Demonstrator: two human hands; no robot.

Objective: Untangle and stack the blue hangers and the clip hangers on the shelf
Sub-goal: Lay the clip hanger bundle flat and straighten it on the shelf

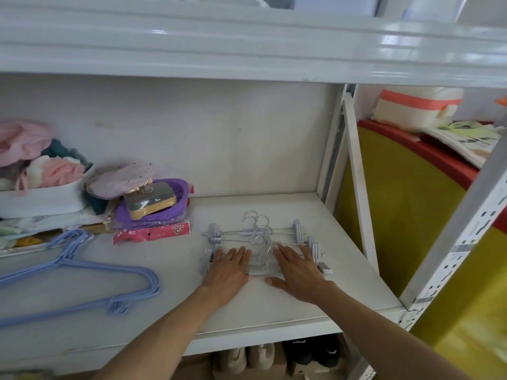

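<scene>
both hands, left hand [229,266] and right hand [297,270], press flat-fingered on the clip hangers [260,242] near the shelf [274,311] right edge, squaring the stack; blue hangers [82,270] likely next.

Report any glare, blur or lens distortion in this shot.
Head view: glare streaks on the glossy upper shelf edge; wide-angle bending of the shelf post at right; soft, even light, with the clip hangers sharp and only faint shadows under both hands.

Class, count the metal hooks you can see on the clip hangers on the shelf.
4, in a staggered row above the pile of clip hangers: rearmost, next, third, nearest, between the two hands. More may lie hidden under the hands.
</scene>
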